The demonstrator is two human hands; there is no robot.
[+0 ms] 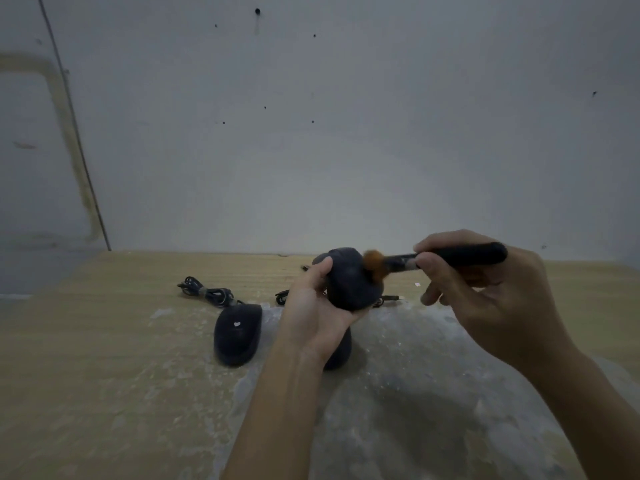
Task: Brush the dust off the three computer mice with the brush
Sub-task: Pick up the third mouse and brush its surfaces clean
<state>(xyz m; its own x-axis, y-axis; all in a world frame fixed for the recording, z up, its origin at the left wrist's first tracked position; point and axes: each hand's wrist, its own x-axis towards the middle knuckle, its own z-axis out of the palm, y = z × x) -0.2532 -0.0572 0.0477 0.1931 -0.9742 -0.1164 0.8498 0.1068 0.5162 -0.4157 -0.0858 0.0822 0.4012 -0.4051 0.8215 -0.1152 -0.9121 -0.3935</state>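
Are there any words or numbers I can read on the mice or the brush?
No readable words or numbers.
Mouse on the table: a small pale heart-shaped mark, not letters.
Brush in the right hand: a faint pale smudge near the bristles, too blurred to read.
Mouse in the left hand: no print visible.

Your left hand held a dark mouse lifted above the wooden table, while your right hand gripped the black-handled brush with its orange bristles touching the mouse's right side. A second mouse lay on the table to the left, its bundled cable just beyond it. A third mouse sat mostly hidden behind your left wrist.
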